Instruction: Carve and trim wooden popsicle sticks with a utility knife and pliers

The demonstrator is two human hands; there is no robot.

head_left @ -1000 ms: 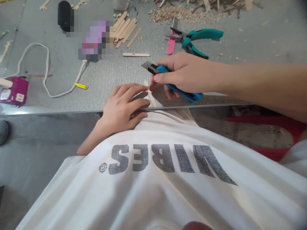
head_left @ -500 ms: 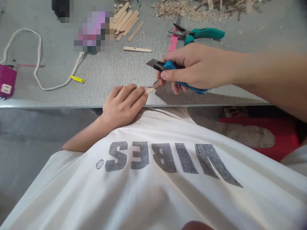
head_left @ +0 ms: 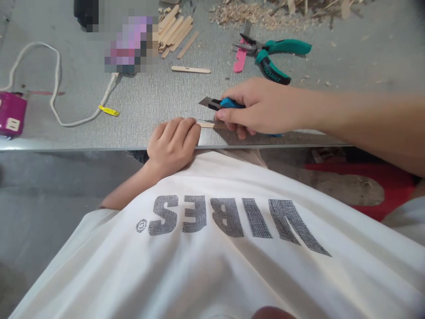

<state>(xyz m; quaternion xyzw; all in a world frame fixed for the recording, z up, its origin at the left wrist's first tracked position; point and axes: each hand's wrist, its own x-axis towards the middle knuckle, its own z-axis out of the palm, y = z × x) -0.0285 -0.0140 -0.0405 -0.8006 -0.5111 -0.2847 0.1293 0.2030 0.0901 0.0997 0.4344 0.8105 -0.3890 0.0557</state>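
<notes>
A wooden craft stick [head_left: 207, 125] lies along the table's near edge, one end under my left hand [head_left: 175, 141]. The fingers of that hand are bent together over it, and the covered end is hidden. My right hand [head_left: 252, 106] is wrapped around a blue utility knife [head_left: 229, 103]; its bare blade points left, just above the stick. The lower fingers of this hand hang over the stick's right end, and whether they touch it I cannot tell. Behind the right hand lie teal-handled pliers [head_left: 265, 53] across a pink-handled blade [head_left: 239, 60].
Another craft stick [head_left: 191, 69] lies beyond my hands, with a pile of sticks [head_left: 174, 31] behind it. Wood shavings [head_left: 252, 12] cover the back. A white cable [head_left: 55, 84] and a magenta plug block [head_left: 12, 114] are at left. A red stool [head_left: 395, 190] stands below right.
My right hand with the utility knife has come down toward the table's near edge, uncovering the pliers' lower handle. The craft stick has swung to lie nearly parallel to the edge; my left hand shifted slightly.
</notes>
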